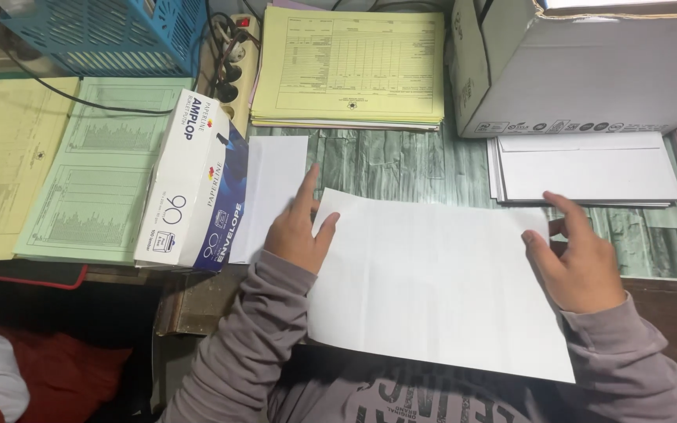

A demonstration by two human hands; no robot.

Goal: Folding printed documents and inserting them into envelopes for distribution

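A desk topped with a green stone-patterned surface (pixel 401 160) lies before us; on it we see a large white sheet of paper (pixel 440 286) slanting toward its near edge; our left hand (pixel 298 231) grips the sheet's left edge, thumb on top, fingers stretched upward; our right hand (pixel 581 262) pinches the right edge between thumb and forefinger; an envelope box (pixel 193 188) stands just left of the left hand; white envelopes (pixel 589 168) lie stacked beyond the right hand; yellow forms (pixel 350 66) rest farther back.

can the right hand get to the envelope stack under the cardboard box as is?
Probably yes. The right hand holds the white sheet's edge just below the envelope stack, with only bare table between; it would have to let go.
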